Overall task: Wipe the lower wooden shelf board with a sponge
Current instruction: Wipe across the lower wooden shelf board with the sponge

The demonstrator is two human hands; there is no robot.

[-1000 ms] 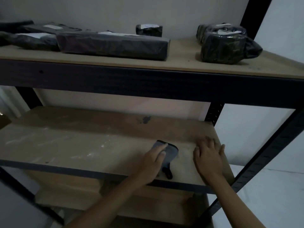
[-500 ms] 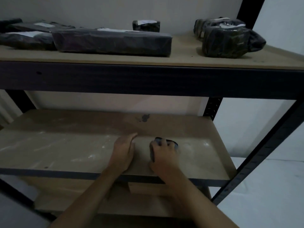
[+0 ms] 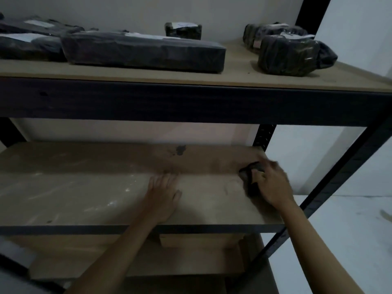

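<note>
- Wooden and dusty, the lower shelf board (image 3: pixel 89 192) lies before us, pale smears left of our grip and a dark stain (image 3: pixel 180 150) behind it toward the wall.
- Our right hand (image 3: pixel 273 185) curls round the dark sponge (image 3: pixel 250 179), pressing it down near the board's right end, toward the back.
- Our left hand (image 3: pixel 163 198) rests flat with straight fingers, well left of the sponge, holding nothing.
- We judge the wiping step is underway, with most of the board undone.
- Next, we would drag the sponge leftward across the smears, moving the flat hand aside.
</note>
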